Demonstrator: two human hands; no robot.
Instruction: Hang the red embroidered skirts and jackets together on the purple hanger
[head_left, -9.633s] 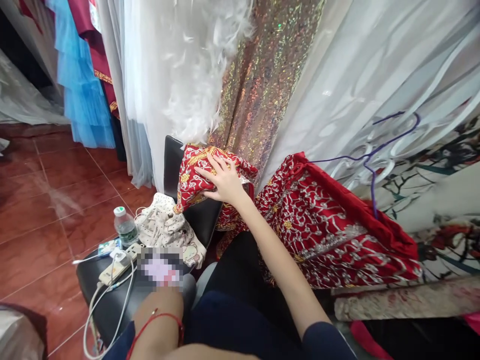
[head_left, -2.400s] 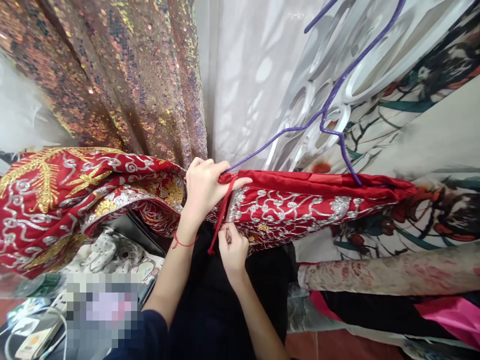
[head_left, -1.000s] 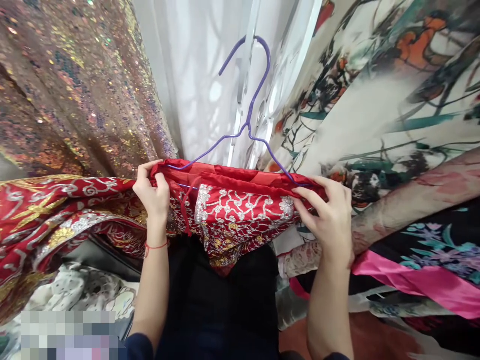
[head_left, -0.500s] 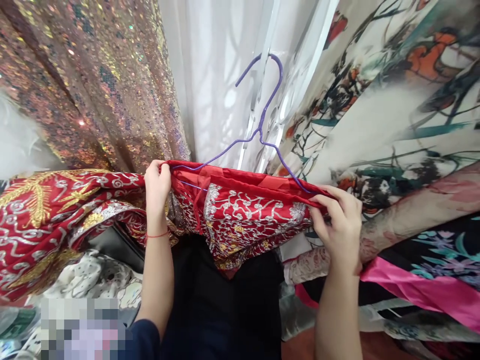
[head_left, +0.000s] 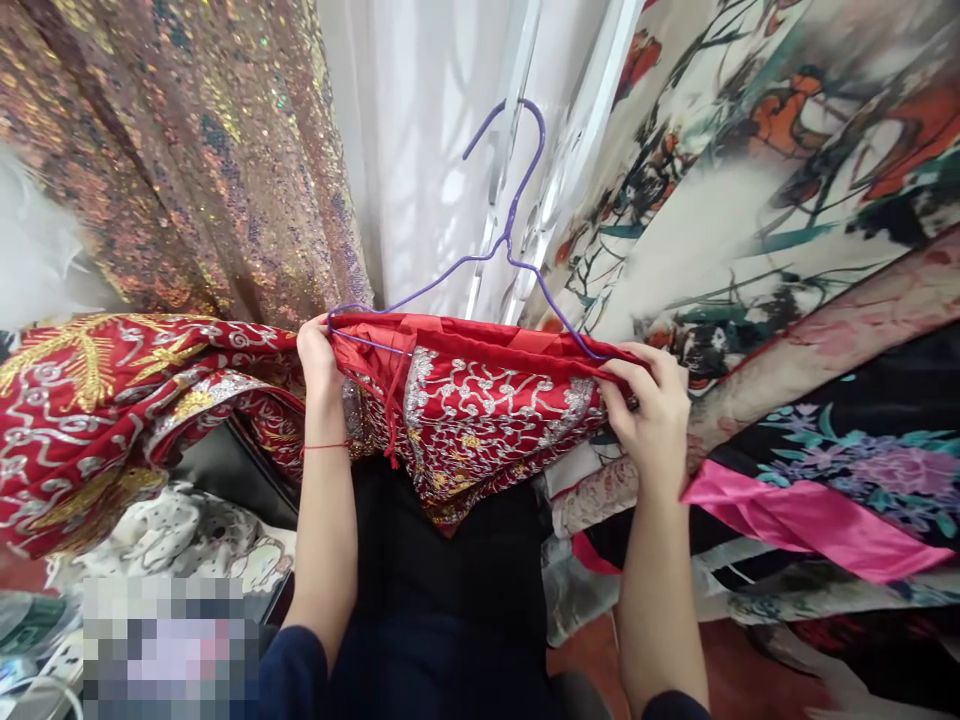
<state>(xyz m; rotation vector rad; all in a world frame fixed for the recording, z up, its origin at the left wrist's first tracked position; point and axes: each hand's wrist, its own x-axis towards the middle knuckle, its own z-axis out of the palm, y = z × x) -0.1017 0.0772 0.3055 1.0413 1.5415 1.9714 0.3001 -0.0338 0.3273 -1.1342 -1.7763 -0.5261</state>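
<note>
The left hand (head_left: pixel 319 352) and right hand (head_left: pixel 651 415) pinch the ends of the soft, probably weighty red embroidered garment (head_left: pixel 480 405) where it drapes the thin purple wire hanger (head_left: pixel 501 255).

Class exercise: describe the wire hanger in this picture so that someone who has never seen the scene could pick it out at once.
Start at the white sheer curtain in the middle. In front of it, the purple hanger rises from a red embroidered garment held by the left hand and right hand. It is the only thin purple wire among the fabrics.

Dark navy short sleeves, bare forearms, a thin red string around the left wrist (head_left: pixel 324 446).
</note>
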